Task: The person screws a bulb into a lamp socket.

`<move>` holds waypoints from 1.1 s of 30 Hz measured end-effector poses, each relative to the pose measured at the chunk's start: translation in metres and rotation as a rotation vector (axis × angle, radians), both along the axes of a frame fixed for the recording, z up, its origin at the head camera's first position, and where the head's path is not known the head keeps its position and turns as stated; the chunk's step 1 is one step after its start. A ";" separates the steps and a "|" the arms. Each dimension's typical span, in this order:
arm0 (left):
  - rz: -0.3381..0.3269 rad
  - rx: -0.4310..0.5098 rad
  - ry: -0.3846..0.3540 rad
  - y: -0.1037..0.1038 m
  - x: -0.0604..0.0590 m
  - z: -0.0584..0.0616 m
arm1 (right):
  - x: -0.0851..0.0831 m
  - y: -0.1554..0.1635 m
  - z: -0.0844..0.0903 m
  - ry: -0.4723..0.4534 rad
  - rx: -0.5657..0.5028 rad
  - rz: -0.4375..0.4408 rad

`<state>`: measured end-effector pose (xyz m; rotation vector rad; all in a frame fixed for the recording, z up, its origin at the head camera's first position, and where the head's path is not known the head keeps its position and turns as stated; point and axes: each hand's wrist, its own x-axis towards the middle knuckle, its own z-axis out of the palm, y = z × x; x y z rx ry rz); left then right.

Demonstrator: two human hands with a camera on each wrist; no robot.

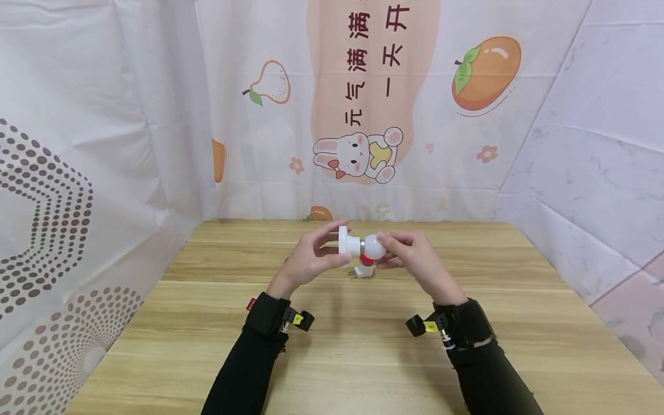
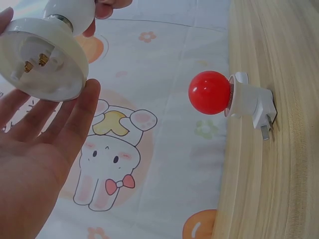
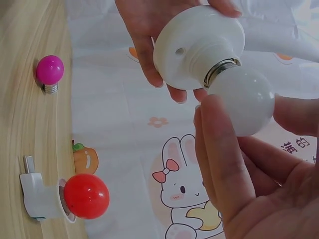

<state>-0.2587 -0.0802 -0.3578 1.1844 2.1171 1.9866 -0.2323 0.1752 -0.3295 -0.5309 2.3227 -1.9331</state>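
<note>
The table (image 1: 363, 346) carries a plug socket (image 3: 37, 196) with a red bulb (image 3: 85, 195), at 6 o'clock under the hands. The left hand (image 1: 311, 259) grips the white holder (image 1: 349, 242). At its 3 o'clock, the right hand (image 1: 410, 256) pinches the white bulb (image 1: 374, 246). A pink bulb (image 3: 49, 70) lies apart.

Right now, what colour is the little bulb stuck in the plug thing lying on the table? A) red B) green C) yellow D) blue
A: the bulb seated in the white plug adapter on the wooden table is red, while the left hand and right hand hold a white bulb in a socket above it.
</note>
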 end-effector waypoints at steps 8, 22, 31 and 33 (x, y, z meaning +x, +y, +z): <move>-0.006 -0.005 -0.005 0.001 0.000 0.000 | -0.001 -0.001 -0.001 -0.009 0.016 -0.014; 0.007 -0.001 -0.010 0.000 -0.001 -0.001 | -0.001 -0.009 -0.007 0.260 0.032 -0.157; 0.043 -0.011 -0.004 -0.003 0.000 0.001 | -0.001 0.002 -0.004 0.358 0.081 0.043; 0.044 -0.009 -0.006 -0.004 -0.001 0.002 | -0.001 0.004 -0.003 0.383 0.100 0.073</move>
